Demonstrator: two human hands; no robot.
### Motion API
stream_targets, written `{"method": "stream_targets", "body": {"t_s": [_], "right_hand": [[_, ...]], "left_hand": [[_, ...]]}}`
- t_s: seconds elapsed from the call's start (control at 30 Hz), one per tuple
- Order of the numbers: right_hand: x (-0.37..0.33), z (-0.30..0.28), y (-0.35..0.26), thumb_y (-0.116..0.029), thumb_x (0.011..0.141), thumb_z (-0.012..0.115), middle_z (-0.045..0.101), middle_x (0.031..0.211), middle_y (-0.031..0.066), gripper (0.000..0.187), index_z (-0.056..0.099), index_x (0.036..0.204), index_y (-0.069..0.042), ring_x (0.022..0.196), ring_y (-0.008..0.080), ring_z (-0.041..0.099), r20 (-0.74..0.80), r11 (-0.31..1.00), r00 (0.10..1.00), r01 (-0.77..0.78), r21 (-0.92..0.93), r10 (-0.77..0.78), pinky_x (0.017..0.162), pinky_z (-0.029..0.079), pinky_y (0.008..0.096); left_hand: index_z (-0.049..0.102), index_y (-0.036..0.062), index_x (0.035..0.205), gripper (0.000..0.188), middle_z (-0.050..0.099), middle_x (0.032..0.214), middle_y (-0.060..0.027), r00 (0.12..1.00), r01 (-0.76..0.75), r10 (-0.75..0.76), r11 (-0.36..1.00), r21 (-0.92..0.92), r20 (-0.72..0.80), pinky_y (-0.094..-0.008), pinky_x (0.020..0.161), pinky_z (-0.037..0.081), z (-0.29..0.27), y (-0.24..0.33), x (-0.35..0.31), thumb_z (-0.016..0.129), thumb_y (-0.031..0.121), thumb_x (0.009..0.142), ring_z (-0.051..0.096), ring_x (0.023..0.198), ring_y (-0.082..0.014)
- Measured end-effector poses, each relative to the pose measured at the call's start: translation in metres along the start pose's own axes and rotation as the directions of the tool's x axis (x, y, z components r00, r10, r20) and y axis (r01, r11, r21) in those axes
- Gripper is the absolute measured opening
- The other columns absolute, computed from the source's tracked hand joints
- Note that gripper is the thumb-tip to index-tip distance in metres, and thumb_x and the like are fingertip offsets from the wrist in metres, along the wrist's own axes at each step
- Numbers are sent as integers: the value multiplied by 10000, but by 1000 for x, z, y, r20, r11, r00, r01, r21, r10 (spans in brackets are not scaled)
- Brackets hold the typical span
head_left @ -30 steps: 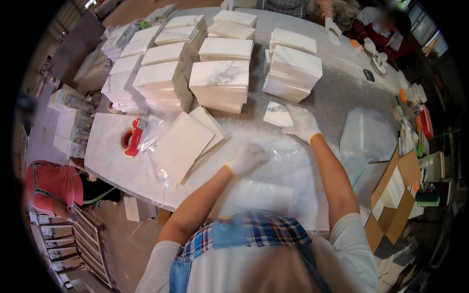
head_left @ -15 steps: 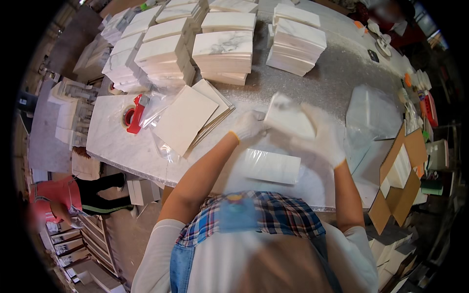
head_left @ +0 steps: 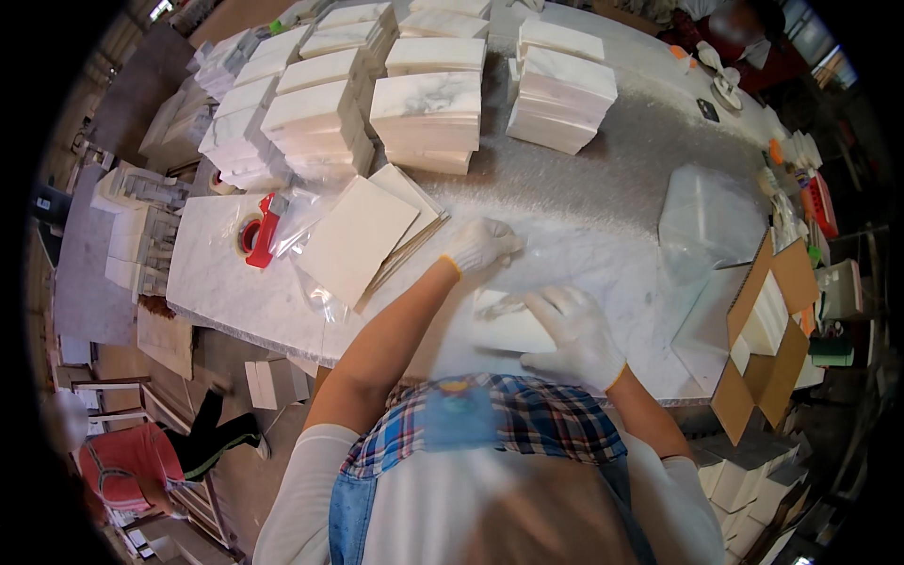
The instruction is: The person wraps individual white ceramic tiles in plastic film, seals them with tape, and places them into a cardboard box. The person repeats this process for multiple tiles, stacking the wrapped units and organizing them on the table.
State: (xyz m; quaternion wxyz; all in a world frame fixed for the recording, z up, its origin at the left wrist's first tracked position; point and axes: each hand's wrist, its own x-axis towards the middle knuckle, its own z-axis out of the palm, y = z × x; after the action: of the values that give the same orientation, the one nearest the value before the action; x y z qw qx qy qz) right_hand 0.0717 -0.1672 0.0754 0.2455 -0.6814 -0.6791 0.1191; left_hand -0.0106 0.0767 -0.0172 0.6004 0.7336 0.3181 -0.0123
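Observation:
My right hand (head_left: 576, 331), in a white glove, grips a white marble tile (head_left: 516, 327) with grey veining by its right side, low over the table close to my body. The tile covers the spot where a plastic-wrapped tile lay, so I cannot see that one clearly. Further up and to the left, my left hand (head_left: 483, 245), gloved too, rests on the marble tabletop (head_left: 593, 245) with its fingers curled together. Whether anything thin is inside those fingers is hidden. Beside the left wrist lie cream flat sheets (head_left: 358, 240), stacked and fanned.
Stacks of marble tiles (head_left: 428, 104) fill the back. A red tape dispenser (head_left: 263, 231) sits left on the table, clear plastic bags (head_left: 711, 221) right. An open cardboard box (head_left: 786, 311) stands at the right edge. One person (head_left: 132, 466) is at lower left, another at far right.
My right hand has brought the marble tile down and toward me, over the wrapped tile. The left hand has come away from that tile's edge. The person at left has moved.

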Motion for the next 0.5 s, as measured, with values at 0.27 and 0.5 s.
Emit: {"method": "stream_targets", "body": {"t_s": [0.27,0.5], "right_hand": [[3,27,49,-301,859,782,423,1574,266,957,279,1620,-11,1454,373,421,-79,560,670,-543,626,738,1185,369,418],[31,27,61,-140,924,714,586,1362,138,779,338,1579,54,1205,177,587,185,56,748,-284,957,638,1023,466,295]], "left_hand": [[767,-5,981,218,739,831,-39,999,-46,46,968,-245,-8,-285,708,530,-9,24,-16,724,206,947,642,734,-112],[754,-23,983,212,736,940,-62,983,-171,182,906,-387,-8,-278,812,529,-18,71,-68,718,183,948,654,847,-119]]}}
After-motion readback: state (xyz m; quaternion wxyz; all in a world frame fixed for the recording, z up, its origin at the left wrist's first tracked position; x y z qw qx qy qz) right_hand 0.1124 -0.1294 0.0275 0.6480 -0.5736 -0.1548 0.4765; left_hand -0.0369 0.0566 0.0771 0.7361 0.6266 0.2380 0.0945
